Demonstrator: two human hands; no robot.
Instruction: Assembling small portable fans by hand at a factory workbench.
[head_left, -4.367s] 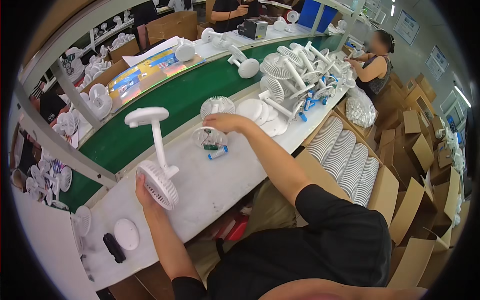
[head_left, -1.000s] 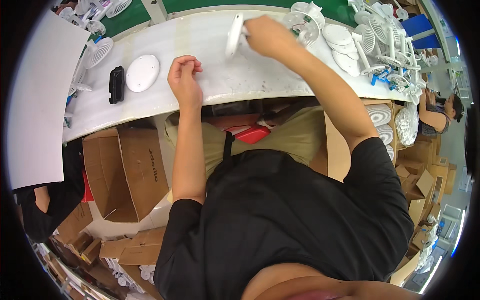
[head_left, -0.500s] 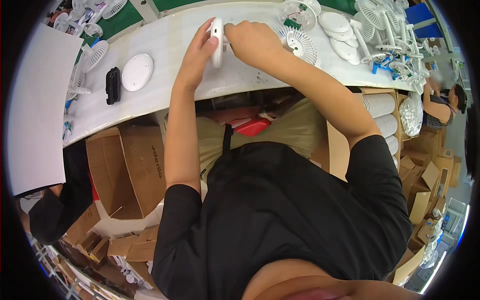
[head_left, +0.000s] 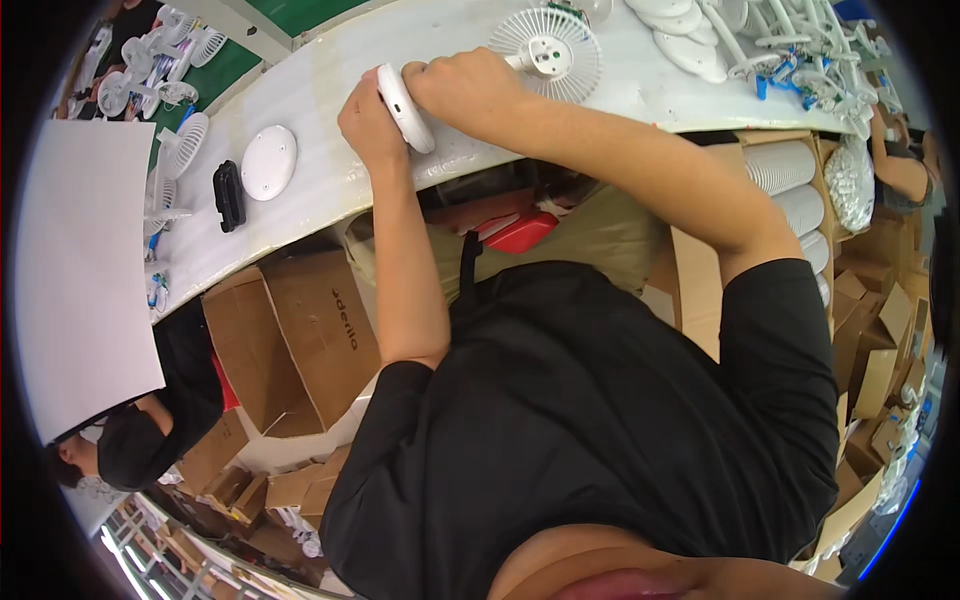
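Note:
My left hand (head_left: 368,122) is closed on a white round fan base (head_left: 404,112), tipped up on its edge above the table. A small dark slot shows in the base's rim. Just right of it, my right hand (head_left: 468,88) is a fist, apparently round the stem of a white desk fan. That fan's caged head (head_left: 547,58) sticks out beyond the knuckles, with its motor hub in the middle. My fist hides most of the stem and where it meets the base.
A white round disc (head_left: 269,162) and a black plastic case (head_left: 229,197) lie on the white table (head_left: 320,130) at left. White discs (head_left: 690,35) and several fan parts with blue connectors (head_left: 790,80) crowd the right. An open cardboard box (head_left: 290,345) stands below the table edge.
The base has tilted over to the left in my left hand. My right fist and the fan head have shifted left over the table. The whole view has turned a little.

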